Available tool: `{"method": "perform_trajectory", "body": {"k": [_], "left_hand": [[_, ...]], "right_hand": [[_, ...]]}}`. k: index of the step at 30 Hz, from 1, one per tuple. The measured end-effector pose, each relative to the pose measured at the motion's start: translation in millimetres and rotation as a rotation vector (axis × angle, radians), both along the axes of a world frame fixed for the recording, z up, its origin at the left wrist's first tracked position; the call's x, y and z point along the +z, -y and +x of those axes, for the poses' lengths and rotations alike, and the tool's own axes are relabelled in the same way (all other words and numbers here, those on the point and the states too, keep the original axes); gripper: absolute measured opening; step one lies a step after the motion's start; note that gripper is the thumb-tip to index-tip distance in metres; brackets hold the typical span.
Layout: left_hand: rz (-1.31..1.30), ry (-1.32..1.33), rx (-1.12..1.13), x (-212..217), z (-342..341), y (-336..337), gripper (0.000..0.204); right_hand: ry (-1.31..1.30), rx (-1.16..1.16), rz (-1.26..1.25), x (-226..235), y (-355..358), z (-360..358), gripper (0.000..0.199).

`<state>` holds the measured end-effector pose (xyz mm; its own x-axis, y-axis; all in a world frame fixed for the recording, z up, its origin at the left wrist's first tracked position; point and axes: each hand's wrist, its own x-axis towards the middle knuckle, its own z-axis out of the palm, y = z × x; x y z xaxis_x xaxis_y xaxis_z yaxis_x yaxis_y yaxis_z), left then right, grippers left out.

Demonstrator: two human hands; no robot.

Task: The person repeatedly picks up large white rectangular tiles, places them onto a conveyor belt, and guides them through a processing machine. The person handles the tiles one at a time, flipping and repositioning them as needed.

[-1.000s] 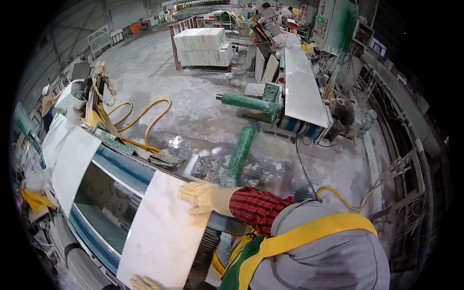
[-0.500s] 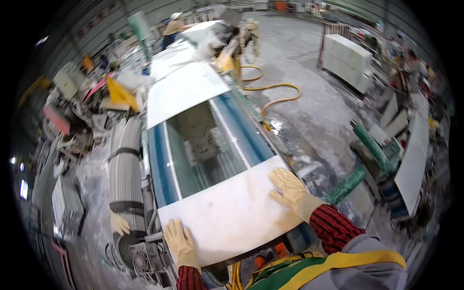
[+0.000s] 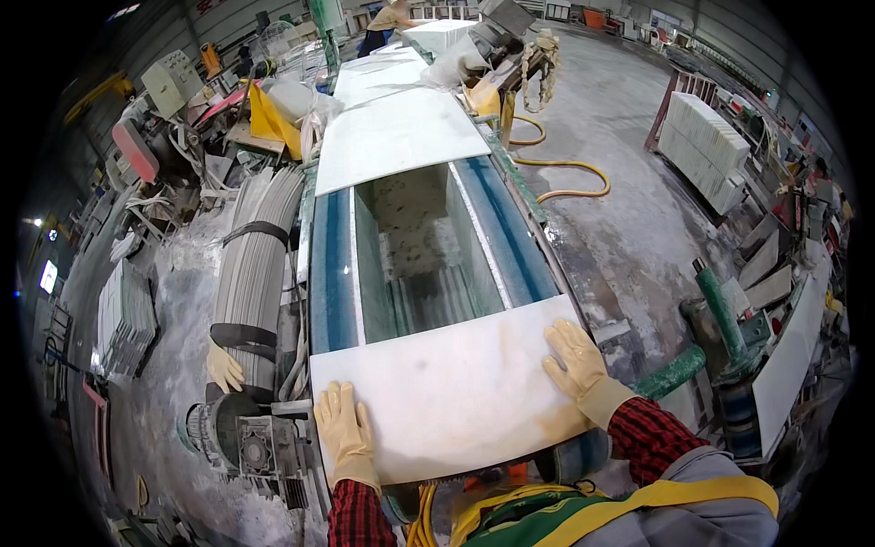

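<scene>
A white stone slab (image 3: 447,392) lies across the near end of a long conveyor with blue belts (image 3: 334,273). My left hand (image 3: 344,430), in a cream rubber glove, rests flat on the slab's left edge with the fingers stretched forward. At the right edge lies my right hand (image 3: 572,363), gloved alike, its fingers extended and the thumb apart. Neither hand is wrapped round anything. Farther along the belts sits another white slab (image 3: 401,137). Between the two slabs the belts and an open trough (image 3: 419,246) show.
Left of the conveyor stand a grey ribbed roll (image 3: 260,264) with a loose glove (image 3: 223,366) on it and a motor (image 3: 264,447). A yellow hose (image 3: 583,173) curls on the floor. Green metal posts (image 3: 720,310) stand at right. A co-worker (image 3: 383,27) bends at the far end.
My view has turned, so the conveyor and surroundings sit farther right in the picture. Both hands stay flat on the near slab's edges.
</scene>
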<state>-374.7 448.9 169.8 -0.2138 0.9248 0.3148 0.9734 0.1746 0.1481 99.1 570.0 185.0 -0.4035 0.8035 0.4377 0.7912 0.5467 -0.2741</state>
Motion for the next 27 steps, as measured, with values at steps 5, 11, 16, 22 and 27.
{"method": "perform_trajectory", "body": {"k": [5,11,16,22,27], "left_hand": [[-0.008,-0.013,-0.004,-1.7,-2.3,0.7,0.05],[-0.011,-0.023,-0.002,-1.4,-1.0,3.2,0.05],[-0.016,-0.037,0.004,-2.0,-0.7,5.6,0.05],[-0.022,-0.024,0.004,-2.2,0.1,8.1,0.05],[-0.042,0.01,0.009,0.3,0.2,8.6,0.05]], "right_hand": [[-0.014,-0.008,-0.001,1.1,2.7,-1.8,0.053],[-0.047,0.023,0.031,3.8,4.6,0.4,0.051],[-0.075,0.022,0.036,6.1,5.6,-1.3,0.051],[-0.096,0.025,0.06,1.1,6.6,0.8,0.048],[-0.09,0.03,0.063,1.1,7.9,0.6,0.048]]}}
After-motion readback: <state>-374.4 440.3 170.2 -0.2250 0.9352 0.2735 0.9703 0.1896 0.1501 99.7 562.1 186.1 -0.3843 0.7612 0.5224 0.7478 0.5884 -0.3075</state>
